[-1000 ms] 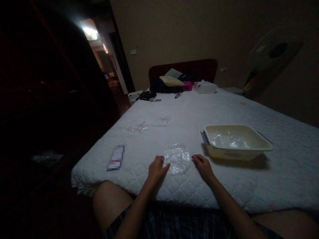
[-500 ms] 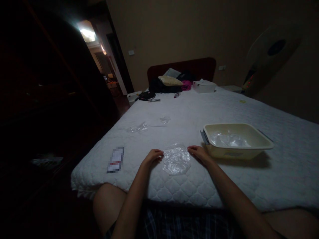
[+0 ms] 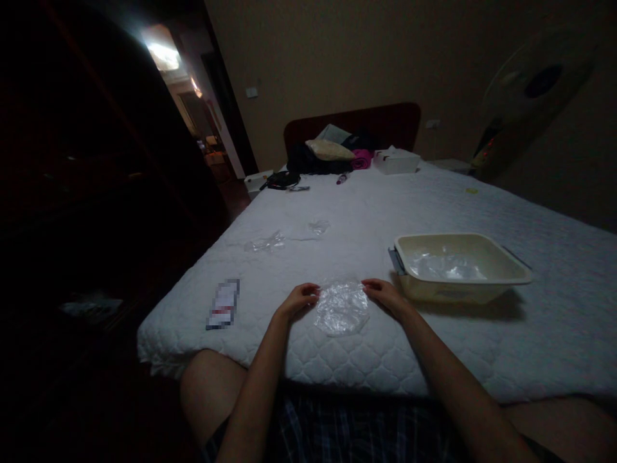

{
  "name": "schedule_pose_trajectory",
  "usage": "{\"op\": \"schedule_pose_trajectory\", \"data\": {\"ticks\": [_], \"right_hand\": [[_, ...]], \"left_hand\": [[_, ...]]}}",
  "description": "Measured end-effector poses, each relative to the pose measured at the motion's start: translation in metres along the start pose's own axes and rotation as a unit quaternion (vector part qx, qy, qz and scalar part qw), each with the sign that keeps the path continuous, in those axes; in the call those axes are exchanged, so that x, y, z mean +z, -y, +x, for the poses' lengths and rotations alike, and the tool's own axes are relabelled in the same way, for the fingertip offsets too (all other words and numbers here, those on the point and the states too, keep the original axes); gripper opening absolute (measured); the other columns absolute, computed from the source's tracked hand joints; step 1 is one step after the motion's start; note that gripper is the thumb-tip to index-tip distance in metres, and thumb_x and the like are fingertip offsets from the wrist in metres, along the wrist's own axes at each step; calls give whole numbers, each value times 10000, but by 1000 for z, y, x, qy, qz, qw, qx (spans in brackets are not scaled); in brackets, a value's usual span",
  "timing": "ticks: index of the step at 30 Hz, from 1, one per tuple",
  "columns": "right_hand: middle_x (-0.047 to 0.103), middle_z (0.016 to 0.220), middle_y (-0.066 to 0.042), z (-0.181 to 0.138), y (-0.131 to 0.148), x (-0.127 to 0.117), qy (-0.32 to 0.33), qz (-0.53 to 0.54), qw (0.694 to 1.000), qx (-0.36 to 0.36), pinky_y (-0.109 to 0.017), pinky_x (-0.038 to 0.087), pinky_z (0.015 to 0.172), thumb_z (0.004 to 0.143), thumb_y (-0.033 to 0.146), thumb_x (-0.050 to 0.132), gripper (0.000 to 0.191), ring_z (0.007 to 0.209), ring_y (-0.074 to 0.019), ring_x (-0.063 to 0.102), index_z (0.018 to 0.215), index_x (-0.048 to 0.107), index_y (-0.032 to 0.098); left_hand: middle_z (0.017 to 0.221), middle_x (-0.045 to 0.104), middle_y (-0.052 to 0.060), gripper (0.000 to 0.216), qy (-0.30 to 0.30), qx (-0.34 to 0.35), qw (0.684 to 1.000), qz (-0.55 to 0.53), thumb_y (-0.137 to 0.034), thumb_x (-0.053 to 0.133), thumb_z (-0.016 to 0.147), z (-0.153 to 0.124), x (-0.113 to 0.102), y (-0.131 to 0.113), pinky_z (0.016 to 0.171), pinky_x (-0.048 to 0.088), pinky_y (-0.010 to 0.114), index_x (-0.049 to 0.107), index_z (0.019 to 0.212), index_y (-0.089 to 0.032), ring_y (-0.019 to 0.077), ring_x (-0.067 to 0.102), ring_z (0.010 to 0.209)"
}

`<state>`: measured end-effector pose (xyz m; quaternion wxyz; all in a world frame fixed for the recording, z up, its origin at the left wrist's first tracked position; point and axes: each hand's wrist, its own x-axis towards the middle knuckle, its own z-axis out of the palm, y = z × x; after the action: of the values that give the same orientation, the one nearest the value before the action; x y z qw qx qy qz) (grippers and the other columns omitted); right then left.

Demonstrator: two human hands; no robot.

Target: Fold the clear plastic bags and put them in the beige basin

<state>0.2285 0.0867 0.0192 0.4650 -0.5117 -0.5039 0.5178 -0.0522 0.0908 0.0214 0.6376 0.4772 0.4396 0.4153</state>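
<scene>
I am watching both hands resting on the white quilted mattress (image 3: 366, 212), flanking a crumpled clear plastic bag (image 3: 340, 307) that is lying flat near the bed's front edge. The left hand (image 3: 297, 299) is sitting at the bag's 9 o'clock, its fingertips curling in and touching the upper left rim of the plastic; the right hand (image 3: 384, 296) is sitting at 3 o'clock, its fingertips meeting the upper right rim. I am reading each grip as a light pinch on the bag's top corners, though the dim light is keeping me from being sure the fingers are fully closed on the film.

Compared with a second ago, both hands are sitting higher along the bag's sides: they were lying beside its lower half with looser fingers, and now they are up at the far corners. The bag itself is staying in nearly the same spot. I am judging this as a shift from smoothing to taking hold of the edge.

At 2 o'clock from the bag, a cream plastic basin (image 3: 460, 267) is holding more clear plastic. At 9 o'clock, a small packet (image 3: 223, 304) is lying near the mattress corner, and two more plastic scraps (image 3: 265, 243) are lying at 11 o'clock.
</scene>
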Motion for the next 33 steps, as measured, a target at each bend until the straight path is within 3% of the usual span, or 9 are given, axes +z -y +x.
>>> {"op": "schedule_pose_trajectory", "data": {"ticks": [10, 16, 21, 25, 28, 30, 33], "right_hand": [[638, 675, -24, 2, -6, -3, -16, -84, 995, -52, -271, 411, 609, 565, 344, 641, 246, 639, -144, 539, 715, 653, 149], [620, 633, -14, 1, -7, -3, -11, -82, 996, -45, -242, 366, 532, 568, 349, 624, 246, 575, -125, 500, 712, 662, 154], [580, 590, -6, -4, 0, -4, -9, -20, 1000, 13, -218, 324, 467, 598, 357, 593, 279, 516, -107, 474, 779, 655, 153], [589, 661, -21, -4, 8, -2, -64, -60, 995, -39, -234, 351, 490, 631, 385, 544, 326, 543, -120, 483, 847, 640, 160], [592, 711, -39, -2, 19, 9, -91, -171, 973, -128, -262, 390, 558, 685, 397, 516, 291, 609, -147, 506, 816, 635, 166], [594, 747, -40, -3, 28, 19, -66, -246, 950, -178, -265, 395, 608, 742, 370, 487, 256, 650, -150, 518, 823, 626, 172], [590, 748, -29, -9, 38, 34, -22, -365, 911, -193, -248, 361, 605, 772, 306, 494, 208, 663, -145, 518, 880, 620, 181]], "left_hand": [[551, 551, -11, 204, -23, 17, 996, 88, -204, 640, 567, 5, -3, 7, 447, 307, 187, 640, 747, -108, 67, 474, 464], [562, 547, -12, 178, -34, 20, 995, 95, -198, 604, 548, 2, 1, 3, 452, 314, 189, 625, 706, -117, 69, 475, 469], [654, 577, 5, 218, -61, 41, 993, 92, -254, 619, 569, -1, 3, 1, 481, 348, 199, 619, 749, -130, 73, 490, 502], [644, 538, -17, 273, -99, 70, 987, 109, -247, 582, 632, -5, 4, -4, 466, 338, 190, 596, 892, -166, 80, 479, 513], [790, 554, 12, 246, -117, 131, 964, 201, -202, 546, 663, -8, 10, -15, 523, 388, 203, 594, 903, -180, 94, 504, 601], [889, 545, 35, 218, -113, 172, 932, 297, -149, 521, 660, -11, 16, -25, 597, 418, 218, 611, 857, -173, 111, 515, 691], [927, 538, 42, 264, -54, 196, 878, 433, -104, 474, 666, -15, 27, -41, 720, 428, 253, 632, 861, -184, 142, 511, 792]]}}
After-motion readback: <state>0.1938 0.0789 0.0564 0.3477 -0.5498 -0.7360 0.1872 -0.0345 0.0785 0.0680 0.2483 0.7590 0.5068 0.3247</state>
